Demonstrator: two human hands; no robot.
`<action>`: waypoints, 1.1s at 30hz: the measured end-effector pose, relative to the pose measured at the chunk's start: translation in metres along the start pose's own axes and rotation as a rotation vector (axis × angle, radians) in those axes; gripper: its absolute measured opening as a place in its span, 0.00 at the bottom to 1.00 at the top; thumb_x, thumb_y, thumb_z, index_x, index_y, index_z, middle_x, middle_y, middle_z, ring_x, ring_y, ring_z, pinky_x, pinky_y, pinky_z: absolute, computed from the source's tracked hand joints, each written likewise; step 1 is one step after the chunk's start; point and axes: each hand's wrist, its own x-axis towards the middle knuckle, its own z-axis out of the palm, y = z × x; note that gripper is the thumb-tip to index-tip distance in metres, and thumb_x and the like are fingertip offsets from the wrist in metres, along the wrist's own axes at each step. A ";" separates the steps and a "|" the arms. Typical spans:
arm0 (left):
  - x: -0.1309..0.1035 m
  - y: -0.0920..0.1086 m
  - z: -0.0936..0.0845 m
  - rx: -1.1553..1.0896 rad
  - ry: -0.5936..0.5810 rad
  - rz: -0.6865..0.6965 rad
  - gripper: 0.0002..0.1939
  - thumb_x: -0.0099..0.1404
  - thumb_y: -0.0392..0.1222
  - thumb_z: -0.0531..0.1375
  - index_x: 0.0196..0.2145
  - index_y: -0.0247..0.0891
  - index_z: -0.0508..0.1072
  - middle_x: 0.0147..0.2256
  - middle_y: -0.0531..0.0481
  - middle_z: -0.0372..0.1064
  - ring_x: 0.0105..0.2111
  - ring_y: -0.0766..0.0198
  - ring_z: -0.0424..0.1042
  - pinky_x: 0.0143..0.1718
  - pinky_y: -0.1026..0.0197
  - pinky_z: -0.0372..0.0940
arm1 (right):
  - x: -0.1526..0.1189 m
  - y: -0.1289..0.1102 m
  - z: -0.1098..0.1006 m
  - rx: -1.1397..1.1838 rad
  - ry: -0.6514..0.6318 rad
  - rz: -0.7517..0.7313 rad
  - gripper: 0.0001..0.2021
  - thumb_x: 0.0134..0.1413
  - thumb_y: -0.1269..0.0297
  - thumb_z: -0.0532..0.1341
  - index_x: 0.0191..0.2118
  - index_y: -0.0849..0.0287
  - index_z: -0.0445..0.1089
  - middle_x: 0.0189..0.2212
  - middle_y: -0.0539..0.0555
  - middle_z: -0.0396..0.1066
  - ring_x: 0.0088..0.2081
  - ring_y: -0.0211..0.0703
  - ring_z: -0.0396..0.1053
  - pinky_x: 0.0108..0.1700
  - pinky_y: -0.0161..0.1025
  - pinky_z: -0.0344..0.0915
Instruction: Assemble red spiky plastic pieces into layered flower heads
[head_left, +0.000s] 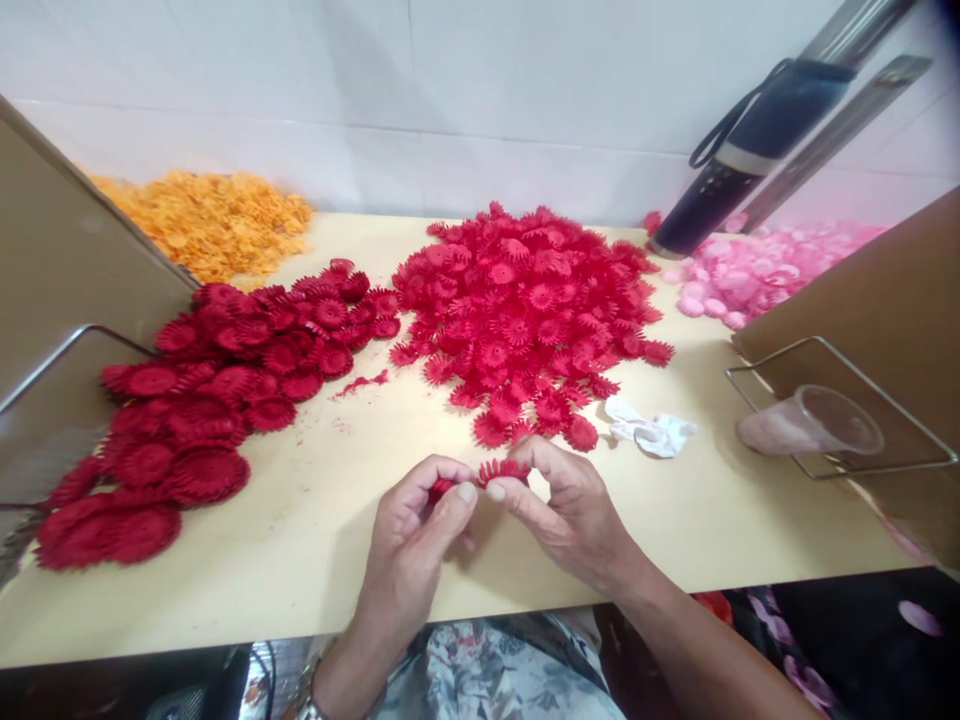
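Close to the table's front edge, my two hands work almost fingertip to fingertip. My right hand pinches a small red fringed fabric flower piece between thumb and forefinger, its thin teeth pointing upward. In my left hand, the fingers are curled round another red flower piece, mostly hidden by the thumb; the left fingertips reach the edge of the fringed piece. Just beyond my hands lies a large heap of loose red fringed flower pieces. To the left are darker red flower discs, nested in stacks and rows.
Orange petals are piled at the back left, pink petals at the back right. A dark bottle leans there against the wall. A crumpled tissue and a plastic cup in a wire holder sit right. Boards flank both sides.
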 end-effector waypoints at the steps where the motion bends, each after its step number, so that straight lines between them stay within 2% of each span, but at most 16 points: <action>1: 0.000 0.001 0.001 -0.011 0.002 -0.017 0.12 0.58 0.47 0.59 0.25 0.35 0.69 0.20 0.55 0.60 0.20 0.70 0.60 0.20 0.68 0.59 | 0.000 0.000 0.000 -0.027 0.008 -0.042 0.09 0.54 0.64 0.58 0.25 0.58 0.60 0.19 0.47 0.60 0.22 0.34 0.59 0.25 0.33 0.57; 3: 0.001 0.003 0.003 -0.041 0.014 -0.074 0.17 0.58 0.50 0.58 0.20 0.34 0.67 0.18 0.55 0.59 0.18 0.71 0.58 0.16 0.69 0.56 | 0.001 0.002 0.001 -0.100 0.027 -0.157 0.07 0.55 0.67 0.57 0.27 0.58 0.62 0.20 0.48 0.60 0.23 0.36 0.60 0.26 0.34 0.58; 5: 0.003 0.005 0.005 -0.085 0.021 -0.159 0.19 0.57 0.52 0.58 0.19 0.34 0.67 0.16 0.55 0.59 0.15 0.72 0.56 0.12 0.70 0.52 | 0.001 0.004 0.002 -0.170 0.042 -0.298 0.04 0.55 0.72 0.55 0.30 0.59 0.65 0.23 0.51 0.63 0.26 0.38 0.62 0.30 0.36 0.60; 8: 0.006 0.005 0.006 -0.159 0.017 -0.260 0.16 0.56 0.50 0.60 0.20 0.34 0.68 0.15 0.56 0.59 0.13 0.73 0.55 0.11 0.71 0.48 | -0.001 0.007 0.003 -0.242 0.041 -0.468 0.08 0.53 0.77 0.55 0.35 0.60 0.68 0.29 0.55 0.67 0.33 0.42 0.64 0.36 0.41 0.62; 10: 0.006 0.004 0.005 -0.194 0.035 -0.257 0.13 0.54 0.46 0.62 0.20 0.35 0.67 0.15 0.57 0.59 0.13 0.74 0.55 0.11 0.71 0.49 | -0.003 0.007 0.002 -0.227 0.018 -0.499 0.08 0.53 0.75 0.57 0.39 0.59 0.68 0.35 0.57 0.68 0.37 0.44 0.65 0.39 0.43 0.63; 13: 0.004 0.002 0.003 -0.140 0.126 -0.152 0.10 0.54 0.43 0.61 0.20 0.35 0.68 0.16 0.57 0.60 0.14 0.74 0.55 0.14 0.70 0.51 | -0.006 0.005 -0.001 -0.064 -0.027 -0.333 0.14 0.54 0.69 0.58 0.47 0.60 0.66 0.44 0.60 0.66 0.46 0.47 0.64 0.47 0.45 0.63; 16: 0.000 0.001 0.004 0.119 0.191 0.081 0.10 0.58 0.41 0.58 0.21 0.35 0.68 0.17 0.56 0.61 0.17 0.72 0.58 0.18 0.69 0.55 | -0.006 0.002 -0.002 0.127 -0.029 -0.037 0.17 0.53 0.63 0.60 0.49 0.59 0.63 0.43 0.58 0.67 0.44 0.44 0.65 0.46 0.42 0.64; 19: -0.003 0.000 0.005 0.475 0.189 0.402 0.08 0.60 0.34 0.56 0.24 0.36 0.70 0.21 0.54 0.64 0.21 0.70 0.63 0.23 0.68 0.58 | -0.003 -0.002 0.000 0.302 -0.080 0.162 0.15 0.50 0.61 0.62 0.43 0.59 0.65 0.34 0.52 0.68 0.35 0.39 0.67 0.38 0.36 0.66; 21: -0.004 -0.001 0.004 0.674 0.200 0.615 0.06 0.60 0.30 0.56 0.27 0.36 0.71 0.23 0.53 0.66 0.24 0.69 0.65 0.26 0.67 0.59 | -0.001 -0.005 0.001 0.361 -0.125 0.211 0.10 0.49 0.63 0.63 0.37 0.59 0.67 0.29 0.50 0.67 0.31 0.36 0.66 0.34 0.33 0.65; 23: -0.004 -0.003 0.003 0.814 0.217 0.767 0.06 0.58 0.27 0.56 0.29 0.35 0.70 0.24 0.52 0.66 0.25 0.67 0.66 0.28 0.66 0.60 | -0.001 -0.007 0.003 0.352 -0.148 0.223 0.04 0.50 0.66 0.61 0.33 0.60 0.67 0.27 0.49 0.67 0.29 0.35 0.65 0.32 0.32 0.64; 26: -0.004 -0.003 0.002 0.864 0.207 0.814 0.06 0.58 0.26 0.57 0.29 0.35 0.69 0.24 0.52 0.66 0.25 0.67 0.66 0.28 0.65 0.60 | -0.002 -0.005 0.004 0.324 -0.131 0.217 0.02 0.52 0.71 0.57 0.31 0.60 0.67 0.25 0.48 0.67 0.27 0.34 0.64 0.31 0.32 0.62; 30: -0.004 -0.001 0.003 0.783 0.167 0.698 0.07 0.60 0.27 0.56 0.27 0.35 0.68 0.22 0.54 0.64 0.22 0.71 0.64 0.25 0.68 0.59 | -0.004 -0.001 0.004 0.447 -0.138 0.224 0.03 0.54 0.69 0.57 0.31 0.60 0.67 0.24 0.48 0.68 0.27 0.34 0.65 0.32 0.32 0.62; 33: -0.004 -0.003 0.002 0.875 0.204 0.780 0.06 0.58 0.27 0.57 0.28 0.35 0.69 0.22 0.53 0.64 0.24 0.69 0.64 0.26 0.66 0.59 | -0.005 0.000 0.004 0.578 -0.181 0.283 0.03 0.53 0.66 0.59 0.32 0.60 0.67 0.26 0.48 0.68 0.29 0.34 0.66 0.34 0.32 0.63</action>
